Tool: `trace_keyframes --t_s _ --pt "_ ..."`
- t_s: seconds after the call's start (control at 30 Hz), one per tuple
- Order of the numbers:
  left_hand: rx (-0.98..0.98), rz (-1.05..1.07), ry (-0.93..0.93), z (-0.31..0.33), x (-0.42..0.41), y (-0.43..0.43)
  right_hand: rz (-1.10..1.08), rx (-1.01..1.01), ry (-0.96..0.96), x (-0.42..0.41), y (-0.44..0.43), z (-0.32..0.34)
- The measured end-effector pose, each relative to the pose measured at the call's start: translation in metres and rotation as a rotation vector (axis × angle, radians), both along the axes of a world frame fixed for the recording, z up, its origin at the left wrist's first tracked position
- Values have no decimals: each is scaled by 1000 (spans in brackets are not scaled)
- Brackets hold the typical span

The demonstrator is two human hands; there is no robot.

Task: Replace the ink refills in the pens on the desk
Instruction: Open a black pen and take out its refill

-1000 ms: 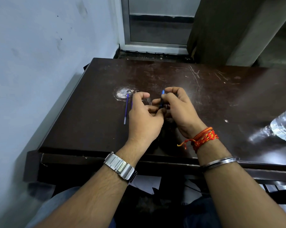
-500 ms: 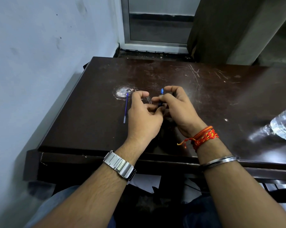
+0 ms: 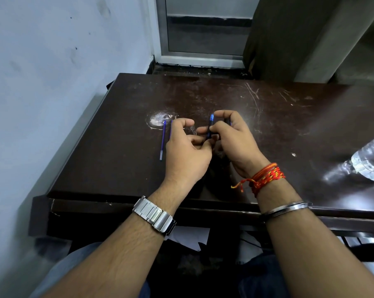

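My right hand (image 3: 232,143) pinches a dark pen (image 3: 209,126) with a blue end that points away from me, held just above the dark brown desk (image 3: 117,160). My left hand (image 3: 185,153) meets it from the left, fingertips closed on the pen's near part. A thin blue ink refill (image 3: 162,140) lies on the desk just left of my left hand. A second blue refill (image 3: 170,131) peeks out along my left hand's edge, mostly hidden. What my palms cover cannot be seen.
A clear plastic water bottle (image 3: 371,162) lies at the desk's right edge. A white worn patch (image 3: 158,121) marks the desktop beyond the refill. A pale wall runs along the left; a door frame stands behind the desk.
Both hands stay joined on the pen with only slight finger shifts. The refill on the desk has not moved.
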State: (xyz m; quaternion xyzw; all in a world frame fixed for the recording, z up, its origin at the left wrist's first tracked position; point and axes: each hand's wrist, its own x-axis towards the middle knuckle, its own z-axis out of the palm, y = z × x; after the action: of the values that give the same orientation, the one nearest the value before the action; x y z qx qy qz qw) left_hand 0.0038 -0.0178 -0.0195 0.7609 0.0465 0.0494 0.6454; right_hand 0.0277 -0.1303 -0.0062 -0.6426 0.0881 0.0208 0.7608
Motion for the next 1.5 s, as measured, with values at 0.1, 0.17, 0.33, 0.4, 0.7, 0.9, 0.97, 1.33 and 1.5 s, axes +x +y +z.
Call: trace_keyframes --t_s 0.1,0.17,0.33,0.4,0.7,0.9,0.97,1.33,1.5 --pt "2 -5 4 0 0 -1 -5 -42 18 1 -2 0" --pt "4 -6 7 -1 1 0 -14 -170 30 0 -3 -2" --pt "4 -26 -21 -2 1 0 -119 -182 -105 -1 -6 2" --pt "16 -35 -29 -4 1 -1 -206 -158 -160 0 -6 5" --pt "149 -199 15 -9 0 0 -661 -12 -324 8 -48 13" --pt "114 -115 47 -10 0 7 -268 -811 221 7 -73 -10" --pt "119 -109 50 -10 0 8 -226 -882 257 7 -70 -9" --pt "90 -105 62 -13 0 11 -361 -982 99 1 -54 -2" --pt "131 -95 44 -12 1 10 -54 -548 60 -9 -25 4"
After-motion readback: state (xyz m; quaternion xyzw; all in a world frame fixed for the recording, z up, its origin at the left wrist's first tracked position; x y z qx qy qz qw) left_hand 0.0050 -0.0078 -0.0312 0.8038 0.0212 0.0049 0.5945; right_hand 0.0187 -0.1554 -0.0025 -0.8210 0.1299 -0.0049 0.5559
